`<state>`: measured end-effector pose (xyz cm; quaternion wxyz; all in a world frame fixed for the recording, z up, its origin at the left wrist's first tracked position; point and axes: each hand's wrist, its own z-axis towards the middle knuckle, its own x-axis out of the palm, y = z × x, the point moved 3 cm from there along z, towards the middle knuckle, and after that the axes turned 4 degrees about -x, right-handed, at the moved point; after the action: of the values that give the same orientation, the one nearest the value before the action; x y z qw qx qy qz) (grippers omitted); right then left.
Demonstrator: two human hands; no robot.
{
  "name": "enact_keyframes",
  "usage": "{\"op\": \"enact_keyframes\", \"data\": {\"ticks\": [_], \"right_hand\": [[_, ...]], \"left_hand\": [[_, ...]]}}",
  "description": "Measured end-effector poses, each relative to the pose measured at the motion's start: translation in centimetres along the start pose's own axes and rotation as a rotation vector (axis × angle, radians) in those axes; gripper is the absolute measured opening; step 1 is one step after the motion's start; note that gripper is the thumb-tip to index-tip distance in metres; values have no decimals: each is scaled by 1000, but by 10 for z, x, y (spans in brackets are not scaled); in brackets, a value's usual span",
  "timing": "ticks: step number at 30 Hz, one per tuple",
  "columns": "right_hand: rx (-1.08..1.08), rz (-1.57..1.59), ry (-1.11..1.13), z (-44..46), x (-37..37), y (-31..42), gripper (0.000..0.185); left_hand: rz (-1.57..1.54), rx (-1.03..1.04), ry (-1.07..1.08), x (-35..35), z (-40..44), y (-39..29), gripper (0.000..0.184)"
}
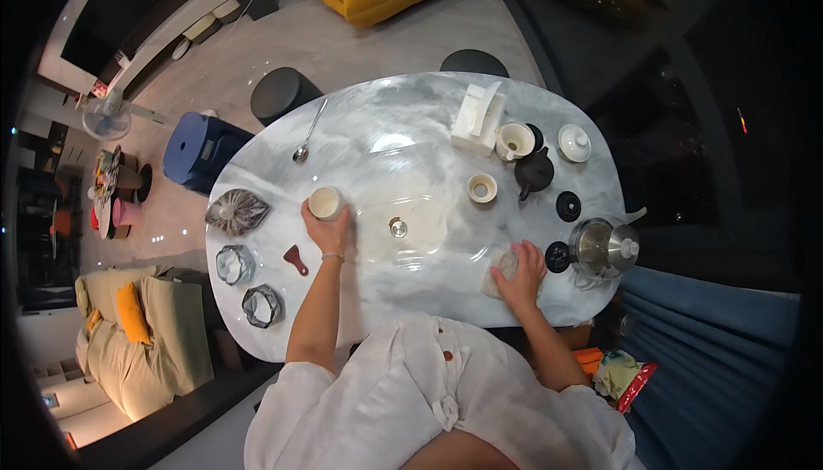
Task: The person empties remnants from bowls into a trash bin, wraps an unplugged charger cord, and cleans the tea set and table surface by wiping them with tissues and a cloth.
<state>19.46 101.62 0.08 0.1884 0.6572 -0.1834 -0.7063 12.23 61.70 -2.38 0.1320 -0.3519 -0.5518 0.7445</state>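
My left hand [329,232] is wrapped around a small pale cup [325,202] on the left half of the marble-patterned table [403,290]. On the right, near the front edge, my right hand [525,275] grips a crumpled greyish cloth [495,283] against the tabletop. Between the hands lies a clear tray-like recess [375,243] with a round metal drain [398,227]. A brown scraper-shaped tool [296,259] rests to the left of my left forearm. Beyond my right hand stands a small white cup with a strainer-like inside [482,188].
At the right are a glass kettle [591,245], black teapot [535,173], white pitcher [514,141], lidded white bowl [573,143] and tissue box [477,119]. At the left are a spoon [309,134], dark bagged bundle [237,212] and two faceted glass dishes [261,305].
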Motion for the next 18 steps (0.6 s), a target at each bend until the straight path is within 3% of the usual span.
{"op": "enact_keyframes", "data": {"ticks": [3,5,10,18], "right_hand": [[-20,-63,48,-27,4,-1,65],[-27,-32,53,-44,4,-3,64],[36,-33,65,-69,-1,4,64],[74,-19,123,-75,7,2,57]], "left_hand": [[53,146,154,35,-21,-35,78],[-22,65,301,69,-37,-54,78],[-51,260,430,146,-64,-77,80],[-38,296,542,194,-72,-78,84]]}}
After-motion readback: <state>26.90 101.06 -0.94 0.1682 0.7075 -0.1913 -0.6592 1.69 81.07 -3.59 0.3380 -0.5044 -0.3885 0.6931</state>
